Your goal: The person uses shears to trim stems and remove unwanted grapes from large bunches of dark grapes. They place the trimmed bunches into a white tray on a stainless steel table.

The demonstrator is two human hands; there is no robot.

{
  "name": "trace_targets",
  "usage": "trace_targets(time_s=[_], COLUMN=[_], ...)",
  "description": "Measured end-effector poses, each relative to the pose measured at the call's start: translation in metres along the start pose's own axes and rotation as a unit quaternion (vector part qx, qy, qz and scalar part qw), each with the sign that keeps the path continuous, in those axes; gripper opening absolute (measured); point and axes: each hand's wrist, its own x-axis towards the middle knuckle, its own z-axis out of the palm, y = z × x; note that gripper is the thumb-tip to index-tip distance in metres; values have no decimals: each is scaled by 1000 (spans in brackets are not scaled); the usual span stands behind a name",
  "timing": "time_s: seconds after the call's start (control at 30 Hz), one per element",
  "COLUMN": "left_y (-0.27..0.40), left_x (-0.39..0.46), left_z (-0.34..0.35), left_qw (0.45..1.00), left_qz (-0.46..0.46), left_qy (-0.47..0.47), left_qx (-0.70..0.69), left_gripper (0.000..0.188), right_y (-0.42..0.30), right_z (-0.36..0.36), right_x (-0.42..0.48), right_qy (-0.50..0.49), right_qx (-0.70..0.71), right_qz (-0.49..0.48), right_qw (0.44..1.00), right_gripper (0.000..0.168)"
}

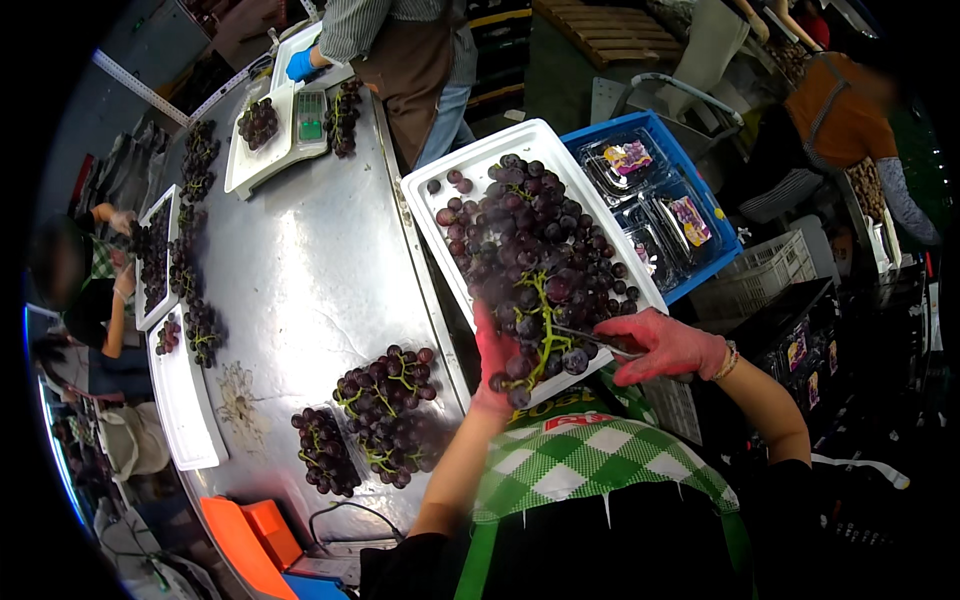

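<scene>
My left hand (492, 361), in a pink glove, holds a bunch of dark grapes (534, 367) from its left side. The green stems of this bunch face up. My right hand (660, 346), gloved alike, grips snips (600, 339) whose narrow metal blades reach in among the stems. Handles are mostly hidden by the fingers. Beneath lies a white foam tray (450, 196) heaped with grape bunches (544, 217) and several loose grapes. On the metal table (300, 292) to my left are grapes in a clear punnet (324, 450) and more bunches (390, 412) beside it.
A blue crate (701, 202) of labelled clear packs adjoins the tray. A white scale (259, 161) bears grapes. Across the table, a co-worker's hands (124, 221) are at another grape tray (155, 270). A blue-gloved hand (301, 65) is at the far end. Orange bins (244, 536) stand nearby.
</scene>
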Motion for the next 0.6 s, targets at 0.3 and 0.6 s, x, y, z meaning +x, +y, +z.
trace_targets(time_s=[0.3, 0.6], left_y=[5, 20], left_x=[17, 26], left_z=[-24, -63], left_qw=[974, 976], left_qz=[13, 135], left_qy=[-210, -112], left_qx=[-81, 129], left_gripper=[69, 70], right_y=[-2, -21], right_z=[13, 24], right_x=[-2, -16], right_qy=[89, 183], right_qx=[-301, -318], right_qz=[7, 21], right_qw=[949, 930], right_gripper=[61, 62])
